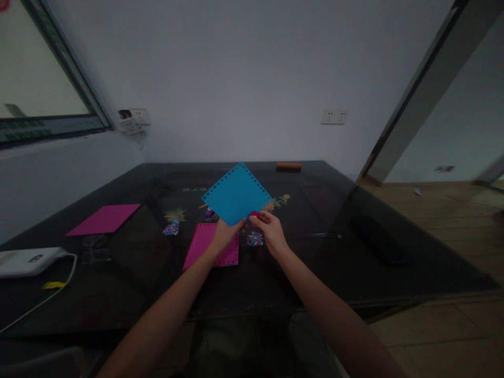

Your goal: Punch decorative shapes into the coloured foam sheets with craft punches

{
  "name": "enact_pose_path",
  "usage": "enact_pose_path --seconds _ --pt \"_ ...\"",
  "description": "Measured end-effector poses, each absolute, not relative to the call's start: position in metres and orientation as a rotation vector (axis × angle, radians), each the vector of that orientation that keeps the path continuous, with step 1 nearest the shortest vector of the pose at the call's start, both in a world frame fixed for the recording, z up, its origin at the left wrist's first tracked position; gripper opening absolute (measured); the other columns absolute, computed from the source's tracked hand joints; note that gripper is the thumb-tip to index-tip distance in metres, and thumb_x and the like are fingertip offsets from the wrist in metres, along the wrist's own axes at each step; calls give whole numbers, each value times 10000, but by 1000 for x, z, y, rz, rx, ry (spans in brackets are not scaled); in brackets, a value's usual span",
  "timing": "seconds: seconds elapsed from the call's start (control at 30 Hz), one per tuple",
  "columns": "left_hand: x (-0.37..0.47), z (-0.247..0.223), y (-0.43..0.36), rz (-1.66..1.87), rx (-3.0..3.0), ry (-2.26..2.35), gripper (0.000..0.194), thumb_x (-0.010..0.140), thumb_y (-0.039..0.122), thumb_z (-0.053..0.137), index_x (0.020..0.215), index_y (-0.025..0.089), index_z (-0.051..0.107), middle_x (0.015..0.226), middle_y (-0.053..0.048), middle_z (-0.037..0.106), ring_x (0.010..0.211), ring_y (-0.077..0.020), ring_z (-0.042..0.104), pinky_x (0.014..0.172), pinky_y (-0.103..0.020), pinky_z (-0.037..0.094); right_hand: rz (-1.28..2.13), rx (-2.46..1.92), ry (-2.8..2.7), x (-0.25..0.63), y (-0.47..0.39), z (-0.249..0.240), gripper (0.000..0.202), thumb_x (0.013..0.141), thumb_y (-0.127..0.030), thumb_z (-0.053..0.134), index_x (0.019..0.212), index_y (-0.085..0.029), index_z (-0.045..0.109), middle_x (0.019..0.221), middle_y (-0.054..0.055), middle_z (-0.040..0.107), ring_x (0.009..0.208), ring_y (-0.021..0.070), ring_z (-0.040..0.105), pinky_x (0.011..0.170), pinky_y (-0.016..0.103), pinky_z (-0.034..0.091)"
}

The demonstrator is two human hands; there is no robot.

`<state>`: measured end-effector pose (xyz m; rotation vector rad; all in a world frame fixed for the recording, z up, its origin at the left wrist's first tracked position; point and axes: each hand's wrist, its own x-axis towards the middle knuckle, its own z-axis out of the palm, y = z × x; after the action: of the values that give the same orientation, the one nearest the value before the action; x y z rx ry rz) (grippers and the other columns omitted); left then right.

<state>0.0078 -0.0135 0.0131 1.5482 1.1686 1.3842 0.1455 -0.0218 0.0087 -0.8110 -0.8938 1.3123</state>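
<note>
My left hand (228, 233) grips a blue sheet of paper (237, 191) by its near corner and holds it above the table. Small punched holes run along the sheet's upper left and upper right edges. My right hand (271, 231) is closed around a small red craft punch (254, 215) at the sheet's lower right edge; whether paper sits inside its slot cannot be made out. Below the hands lies a pink sheet (199, 247), with holes along its right and top edges. Beside my right hand is a pile of coloured paper bits (255, 239).
On the dark table (307, 283) are a purple punch (209, 212), another pile of paper bits (171, 228), a plain pink sheet (105, 218), glasses (95, 249) and a white device (29, 261) with a cable. A black object (380, 241) lies right, an orange-brown one (289, 166) far back.
</note>
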Motion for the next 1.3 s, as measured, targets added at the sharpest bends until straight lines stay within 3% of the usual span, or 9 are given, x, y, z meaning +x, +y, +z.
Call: enact_pose_path --seconds 0.2,0.43,0.7,0.9,1.03,1.3 --pt "6 11 -12 1377 1565 1192 287 665 374 660 826 144 602 775 -102 695 627 -203 626 590 -336 524 1293 -823 -932 146 -22 9 346 520 -349 800 752 -190 597 722 -2 642 677 142 596 714 287 479" --pt "4 15 -18 1433 1728 1264 189 716 365 622 763 182 615 817 -95 698 794 -231 651 774 -355 508 1197 -761 -1067 150 -24 12 278 567 -307 793 774 -205 639 800 -1 647 760 150 593 798 301 468" --pt "-12 16 -25 1461 1954 1402 195 688 393 689 799 234 669 805 -71 689 994 -294 613 877 -404 472 1016 -693 -1238 153 -39 30 386 516 -295 824 855 -227 652 872 31 657 842 217 617 832 372 492" --pt "-27 39 -39 1517 2338 1114 200 829 369 557 863 238 705 882 -61 704 870 -213 643 851 -352 494 639 -587 -1561 162 -57 45 283 697 -302 721 969 -260 660 1001 49 665 988 231 599 897 410 465" --pt "-36 59 -58 1435 2652 897 290 901 280 458 1115 228 646 1043 -66 677 930 -188 626 852 -336 495 459 -529 -1667 168 -69 57 170 839 -295 552 967 -272 661 1013 38 677 996 210 603 915 412 448" --pt "-35 72 -69 1489 2810 785 287 914 296 447 1096 257 665 989 -50 695 876 -185 641 785 -320 505 516 -462 -1700 173 -76 57 216 878 -299 495 1040 -261 633 1055 43 675 1000 198 618 892 390 479"
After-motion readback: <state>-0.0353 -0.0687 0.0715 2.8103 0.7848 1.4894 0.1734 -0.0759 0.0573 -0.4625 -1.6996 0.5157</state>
